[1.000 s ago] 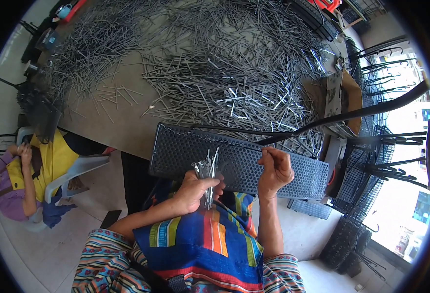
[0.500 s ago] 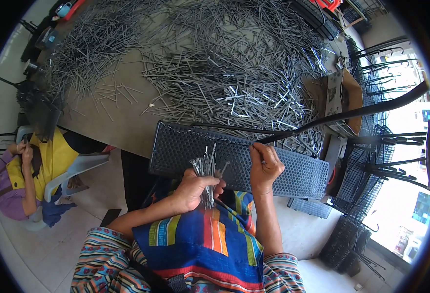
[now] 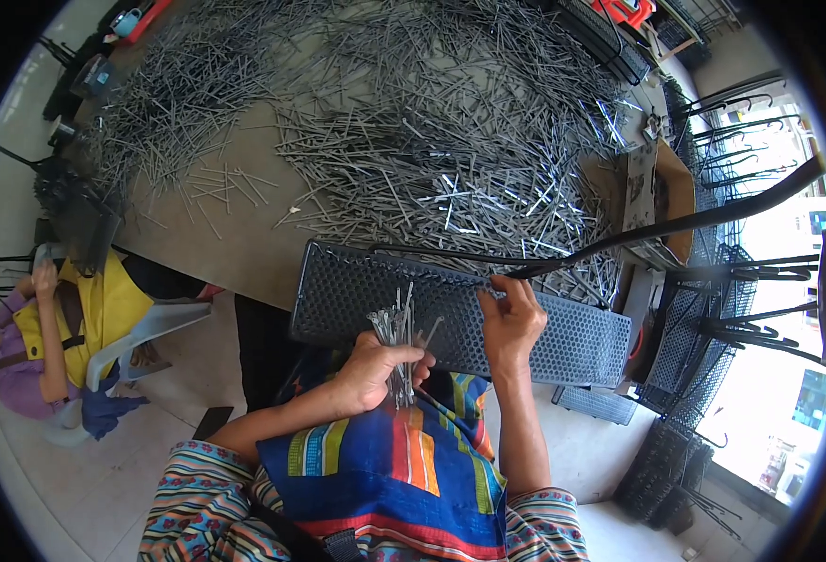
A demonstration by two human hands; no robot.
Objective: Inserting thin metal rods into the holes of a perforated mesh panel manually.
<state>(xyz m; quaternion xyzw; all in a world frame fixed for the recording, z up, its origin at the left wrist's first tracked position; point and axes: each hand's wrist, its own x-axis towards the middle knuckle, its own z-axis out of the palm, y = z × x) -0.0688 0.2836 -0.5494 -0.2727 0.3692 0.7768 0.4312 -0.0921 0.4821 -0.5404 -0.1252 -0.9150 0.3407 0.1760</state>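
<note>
My left hand (image 3: 372, 373) is closed round a bundle of thin grey metal-looking strips (image 3: 394, 328). They stand roughly upright, with small heads at their upper ends. A black perforated metal panel (image 3: 572, 332) with a raised rim lies across my lap against the table edge. My right hand (image 3: 513, 323) is at its far rim, thumb and fingers pinched together; what is between them is too small to make out. Just beyond these fingertips a long black rod (image 3: 656, 228) runs along the rim, thickening toward the upper right.
Heaps of similar loose strips (image 3: 431, 159) cover much of the table (image 3: 235, 225). An open cardboard box (image 3: 639, 192) stands at its right edge. More black mesh pieces with hooks (image 3: 759, 328) hang at the right. A co-worker in a yellow apron (image 3: 104, 314) sits at the left.
The view has shifted slightly. My right fingers have loosened a little and changed their curl at the rim. The left hand keeps the bundle in place. The co-worker's hands have moved slightly.
</note>
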